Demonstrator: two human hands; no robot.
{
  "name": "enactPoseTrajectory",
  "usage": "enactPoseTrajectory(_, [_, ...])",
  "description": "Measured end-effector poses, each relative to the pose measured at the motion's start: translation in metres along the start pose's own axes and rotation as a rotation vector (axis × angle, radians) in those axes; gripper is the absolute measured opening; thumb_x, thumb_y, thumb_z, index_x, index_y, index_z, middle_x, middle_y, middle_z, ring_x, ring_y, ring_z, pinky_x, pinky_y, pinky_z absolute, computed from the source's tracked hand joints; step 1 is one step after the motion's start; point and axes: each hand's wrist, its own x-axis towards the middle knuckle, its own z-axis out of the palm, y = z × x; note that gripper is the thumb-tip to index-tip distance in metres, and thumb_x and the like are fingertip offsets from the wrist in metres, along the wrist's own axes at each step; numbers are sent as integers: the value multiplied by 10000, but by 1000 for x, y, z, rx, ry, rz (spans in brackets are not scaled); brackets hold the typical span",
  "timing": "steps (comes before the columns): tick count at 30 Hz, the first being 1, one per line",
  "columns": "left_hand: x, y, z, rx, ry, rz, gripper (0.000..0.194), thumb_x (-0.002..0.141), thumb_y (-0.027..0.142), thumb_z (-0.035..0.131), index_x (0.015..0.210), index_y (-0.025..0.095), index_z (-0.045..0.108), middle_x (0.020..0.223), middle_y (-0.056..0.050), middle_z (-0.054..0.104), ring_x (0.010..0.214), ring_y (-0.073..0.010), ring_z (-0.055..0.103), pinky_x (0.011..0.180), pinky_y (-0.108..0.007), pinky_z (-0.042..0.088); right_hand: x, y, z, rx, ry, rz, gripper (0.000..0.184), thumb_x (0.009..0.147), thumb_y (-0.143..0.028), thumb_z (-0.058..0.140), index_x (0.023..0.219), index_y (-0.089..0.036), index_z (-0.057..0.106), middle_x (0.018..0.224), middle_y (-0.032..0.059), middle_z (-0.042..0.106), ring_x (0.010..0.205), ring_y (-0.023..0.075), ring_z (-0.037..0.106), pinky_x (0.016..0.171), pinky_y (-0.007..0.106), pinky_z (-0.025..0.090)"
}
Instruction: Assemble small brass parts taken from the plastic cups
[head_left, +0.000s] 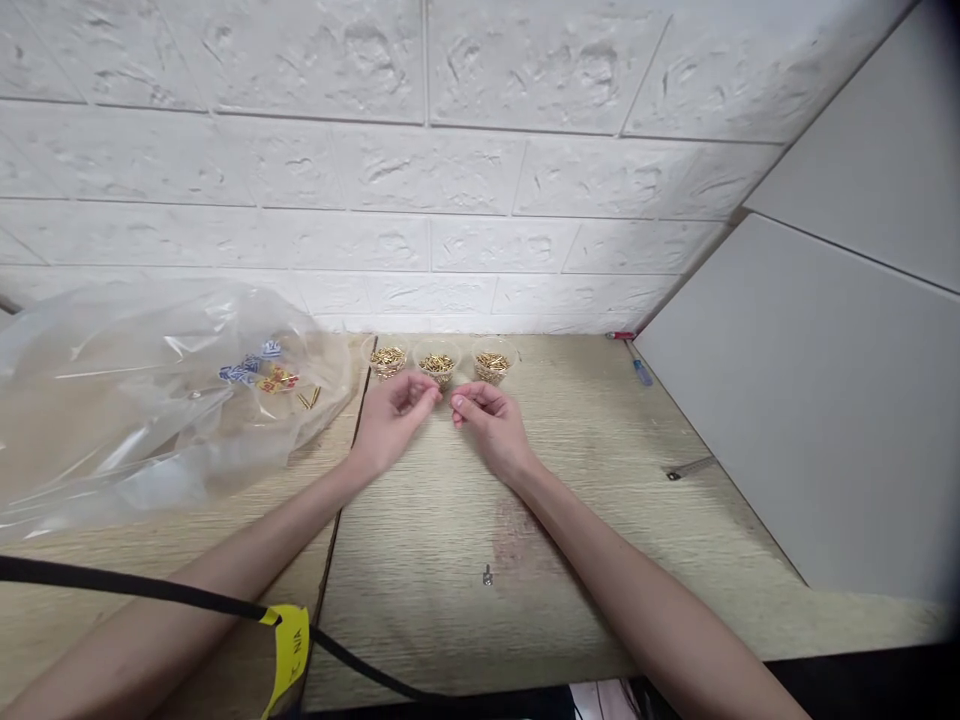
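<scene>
Both hands meet just in front of three small clear cups of brass-coloured parts: a left cup (388,359), a middle cup (437,364) and a right cup (493,363). My left hand (394,418) has its fingers curled and its fingertips pinched together near the middle cup. My right hand (489,418) is also pinched, fingertips pointing toward the left hand. Whatever lies between the fingertips is too small to make out. The two hands almost touch.
A large crumpled clear plastic bag (142,400) lies at the left with coloured bits and a few brass pieces inside. A small metal part (487,575) lies on the wooden table (585,500). A blue-handled tool (639,368) and a metal strip (690,468) rest by the right wall. A black cable with a yellow tag (289,645) crosses the front.
</scene>
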Motion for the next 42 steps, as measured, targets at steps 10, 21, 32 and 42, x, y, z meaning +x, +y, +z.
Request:
enactPoseTrajectory(10, [-10, -14, 4, -237, -54, -197, 249, 665, 305, 759, 813, 126, 668, 683, -26, 653, 596, -107, 585, 583, -220, 488, -4, -4, -6, -52, 40, 18, 245, 621, -324, 827, 806, -195, 732, 698, 11, 691, 640, 135, 597, 685, 304, 502])
enactPoseTrajectory(21, [-11, -12, 4, -228, -30, -207, 172, 645, 271, 758, 747, 139, 716, 675, -21, 665, 594, -101, 570, 570, -209, 450, -8, 2, -7, -434, 4, -95, 243, 748, -409, 705, 821, -181, 664, 684, 20, 637, 645, 161, 577, 652, 314, 464])
enactPoseTrajectory(32, [-10, -15, 3, -271, -45, -219, 197, 616, 265, 785, 755, 142, 721, 748, -41, 688, 651, -118, 573, 590, -223, 445, -10, -2, -5, -515, -29, -113, 206, 772, -378, 673, 791, -175, 642, 731, 24, 640, 657, 141, 558, 622, 281, 437])
enactPoseTrajectory(42, [-11, -11, 3, -238, -68, -194, 186, 668, 284, 755, 766, 137, 699, 721, -25, 652, 624, -95, 533, 564, -202, 400, -12, -7, -1, -440, 34, -104, 191, 756, -356, 665, 760, -168, 630, 642, -10, 569, 599, 116, 504, 579, 257, 399])
